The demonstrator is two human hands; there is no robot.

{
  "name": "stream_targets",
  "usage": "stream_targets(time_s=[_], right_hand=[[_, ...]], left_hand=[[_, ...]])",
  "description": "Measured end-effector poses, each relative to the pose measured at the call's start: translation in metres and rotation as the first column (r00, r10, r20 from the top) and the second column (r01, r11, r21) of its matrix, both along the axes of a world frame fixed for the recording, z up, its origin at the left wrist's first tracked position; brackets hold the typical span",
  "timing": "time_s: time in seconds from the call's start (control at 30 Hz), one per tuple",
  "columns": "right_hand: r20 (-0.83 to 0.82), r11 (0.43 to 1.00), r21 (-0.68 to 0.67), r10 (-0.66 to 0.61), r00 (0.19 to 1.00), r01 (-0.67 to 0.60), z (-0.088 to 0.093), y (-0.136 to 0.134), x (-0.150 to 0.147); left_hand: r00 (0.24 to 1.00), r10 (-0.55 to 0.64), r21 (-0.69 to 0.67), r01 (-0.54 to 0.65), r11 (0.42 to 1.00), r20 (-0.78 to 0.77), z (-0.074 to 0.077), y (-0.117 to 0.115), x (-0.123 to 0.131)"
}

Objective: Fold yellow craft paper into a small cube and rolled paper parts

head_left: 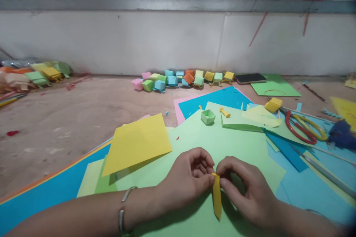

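A narrow yellow paper strip (pixel 217 198) hangs down with its upper end pinched between both my hands, and its lower end comes to a point. My left hand (pixel 191 174) is closed on the strip's left edge with thumb and fingertips. From the other side, the thumb and forefinger of my right hand (pixel 244 185) grip the same upper end. Under both hands lies a large pale green sheet (pixel 189 144). Beyond them sit a small green folded paper box (pixel 208 117) and a small folded yellow paper piece (pixel 225 112).
A yellow sheet (pixel 139 144) lies left of my hands. Scissors (pixel 300 127) with red and yellow handles rest at right, near a yellow paper block (pixel 273 104). Several colourful folded paper pieces (pixel 172 80) line the wall, with a phone (pixel 250 78) to their right.
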State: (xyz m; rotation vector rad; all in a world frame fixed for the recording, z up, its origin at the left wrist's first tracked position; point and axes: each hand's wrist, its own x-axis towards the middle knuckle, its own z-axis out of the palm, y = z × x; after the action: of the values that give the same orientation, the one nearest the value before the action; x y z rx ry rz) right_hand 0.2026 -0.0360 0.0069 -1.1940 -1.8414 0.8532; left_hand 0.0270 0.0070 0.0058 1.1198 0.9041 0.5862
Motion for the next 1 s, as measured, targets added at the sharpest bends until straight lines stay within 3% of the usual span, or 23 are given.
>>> stream_targets(time_s=[0.17, 0.33, 0.57, 0.63, 0.73, 0.87, 1.0], right_hand=[[0.001, 0.994, -0.108, 0.000, 1.000, 0.000, 0.003, -0.002, -0.002], [0.025, 0.980, -0.193, -0.052, 0.998, 0.056, 0.000, -0.001, -0.004], [-0.059, 0.968, -0.237, -0.104, 0.993, 0.087, 0.002, -0.001, -0.007], [-0.081, 0.979, -0.187, -0.092, 0.992, 0.076, 0.002, -0.001, -0.006], [-0.034, 0.999, 0.021, 0.034, 0.999, -0.033, 0.000, 0.002, -0.001], [0.057, 0.946, 0.257, 0.191, 0.980, -0.199, -0.007, 0.006, 0.007], [0.142, 0.911, 0.343, 0.188, 0.972, -0.227, -0.012, 0.008, 0.010]], left_hand=[[0.994, 0.021, 0.189, 0.001, 0.982, -0.111, 0.005, -0.003, -0.001], [0.987, 0.037, 0.291, 0.011, 0.957, -0.160, 0.004, -0.005, -0.002], [0.994, 0.037, 0.192, -0.016, 0.981, -0.106, 0.005, -0.005, -0.002], [0.998, 0.023, 0.087, -0.018, 0.996, -0.052, 0.005, -0.004, -0.002], [0.999, 0.023, -0.067, -0.021, 0.998, 0.028, 0.005, -0.001, -0.002], [0.992, 0.062, -0.199, -0.039, 0.979, 0.112, 0.003, 0.003, -0.003], [0.974, 0.151, -0.276, -0.101, 0.956, 0.169, 0.003, 0.004, -0.002]])
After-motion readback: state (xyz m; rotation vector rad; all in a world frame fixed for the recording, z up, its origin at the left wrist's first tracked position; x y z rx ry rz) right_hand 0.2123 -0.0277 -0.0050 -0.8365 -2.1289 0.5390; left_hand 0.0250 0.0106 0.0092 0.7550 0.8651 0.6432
